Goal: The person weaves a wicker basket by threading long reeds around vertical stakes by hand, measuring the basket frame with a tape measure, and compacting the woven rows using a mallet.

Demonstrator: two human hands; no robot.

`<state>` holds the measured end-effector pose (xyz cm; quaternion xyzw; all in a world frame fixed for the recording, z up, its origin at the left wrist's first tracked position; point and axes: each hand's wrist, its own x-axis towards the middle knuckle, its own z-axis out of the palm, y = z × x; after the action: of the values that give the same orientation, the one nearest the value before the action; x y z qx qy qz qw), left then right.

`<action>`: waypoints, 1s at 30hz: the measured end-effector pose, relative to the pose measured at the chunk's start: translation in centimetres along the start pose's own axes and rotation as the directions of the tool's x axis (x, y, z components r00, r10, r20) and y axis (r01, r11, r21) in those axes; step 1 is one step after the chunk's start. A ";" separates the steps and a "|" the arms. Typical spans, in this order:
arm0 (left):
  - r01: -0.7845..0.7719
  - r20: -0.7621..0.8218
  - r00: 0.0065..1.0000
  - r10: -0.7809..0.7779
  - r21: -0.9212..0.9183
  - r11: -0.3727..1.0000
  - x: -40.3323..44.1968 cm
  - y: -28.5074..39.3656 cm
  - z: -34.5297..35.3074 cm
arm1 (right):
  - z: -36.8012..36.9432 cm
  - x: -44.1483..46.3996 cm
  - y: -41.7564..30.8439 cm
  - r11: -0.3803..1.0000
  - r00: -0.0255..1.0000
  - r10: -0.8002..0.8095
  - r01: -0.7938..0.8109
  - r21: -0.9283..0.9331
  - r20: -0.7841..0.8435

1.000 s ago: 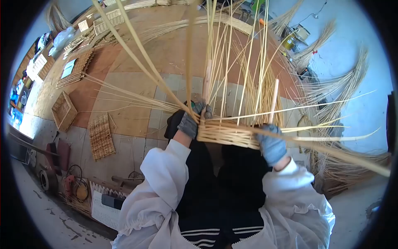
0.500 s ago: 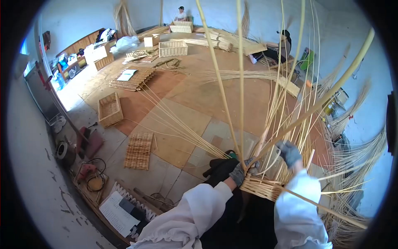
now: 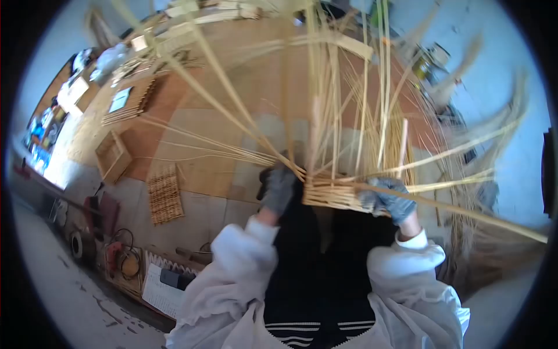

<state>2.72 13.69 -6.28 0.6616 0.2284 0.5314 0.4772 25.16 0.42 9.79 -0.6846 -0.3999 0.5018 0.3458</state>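
Note:
A partly woven wicker basket lies across my lap, with long pale willow rods standing up and fanning out from it. My left hand, in a grey glove, is at its left corner, closed round rods that meet there; motion blurs the fingertips. My right hand, gloved alike, grips the right end of the woven band, fingers wrapped over its edge. A thicker rod runs along the top and out to the right past this hand.
A flat woven panel and a rectangular basket lie on the floor to the left. Stacked panels lie beyond them. Bundles of rods lean along the right wall. A written sheet is at lower left.
My view has tipped down and turned. My right hand has come down from among the upright rods onto the basket's right end. The left hand has shifted outward at the left corner.

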 end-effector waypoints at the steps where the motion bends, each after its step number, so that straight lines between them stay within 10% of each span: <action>1: 0.224 -0.187 0.960 -0.207 0.074 0.972 -0.5 5.8 -0.7 | -1.9 -0.5 1.3 0.922 0.963 0.264 -0.269 0.278 0.056; 3: -0.060 0.050 0.998 0.044 0.403 0.913 -2.8 5.9 -0.5 | -4.1 1.4 7.1 0.706 0.895 -0.319 0.443 0.553 -0.311; 4: -0.059 0.061 0.997 0.038 0.398 0.915 -3.1 5.9 0.3 | -4.0 1.0 5.4 0.575 0.839 -0.369 0.545 0.611 -0.401; 5: -0.103 0.061 0.995 0.085 0.451 0.886 -3.7 5.6 0.8 | -2.9 1.5 4.4 0.429 0.813 -0.391 0.575 0.697 -0.430; 12: -0.224 0.091 0.973 0.211 0.578 0.785 -4.6 3.5 1.7 | -1.5 3.1 4.7 0.521 0.864 -0.263 0.501 0.691 -0.429; 16: -0.160 0.141 0.985 0.103 0.487 0.858 -4.6 2.8 0.9 | 2.2 -2.0 2.8 0.759 0.719 -0.408 0.610 0.228 -0.563; 20: -0.147 0.150 0.985 0.080 0.515 0.845 -3.0 6.1 -1.1 | 0.6 0.2 5.8 0.576 0.678 -0.551 0.731 0.367 -0.487; 21: 0.120 -0.119 0.983 -0.141 -0.169 0.978 -1.9 6.0 -1.4 | 0.4 1.2 6.1 0.565 0.678 -0.551 0.732 0.381 -0.486; 22: 0.165 -0.139 0.880 -0.455 -0.809 0.565 -1.1 5.8 -1.1 | 1.1 2.1 5.2 0.551 0.671 -0.571 0.740 0.386 -0.473; 23: 0.155 -0.148 0.880 -0.451 -0.809 0.567 0.4 4.3 -0.5 | 2.2 2.5 4.9 0.384 0.658 -0.509 0.751 0.538 -0.555; 25: -0.160 0.233 0.957 0.174 -0.075 0.984 3.7 -0.9 0.8 | 2.8 3.9 5.0 0.083 0.780 -0.258 0.606 0.791 -0.570; 26: -0.159 0.229 0.957 0.175 -0.087 0.983 3.8 -2.3 1.6 | 2.4 3.6 4.8 0.138 0.753 -0.442 0.594 0.793 -0.488; 27: 0.312 0.274 0.940 -0.203 -0.448 0.838 4.3 -3.5 2.2 | 2.2 3.5 4.1 0.188 0.695 -0.612 0.592 0.784 -0.378; 28: 0.639 0.451 0.756 -0.474 -0.666 0.386 5.8 -3.9 2.6 | 4.5 0.4 0.7 0.325 0.677 -0.572 0.705 0.630 -0.463; 30: 0.671 0.479 0.717 -0.506 -0.671 0.316 6.0 -0.6 2.4 | 3.0 1.1 3.5 0.399 0.759 -0.456 0.641 0.656 -0.464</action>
<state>7.02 17.85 -3.90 0.2799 0.1400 0.2990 0.9015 23.13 0.08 5.47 -0.3378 -0.3019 0.4046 0.7944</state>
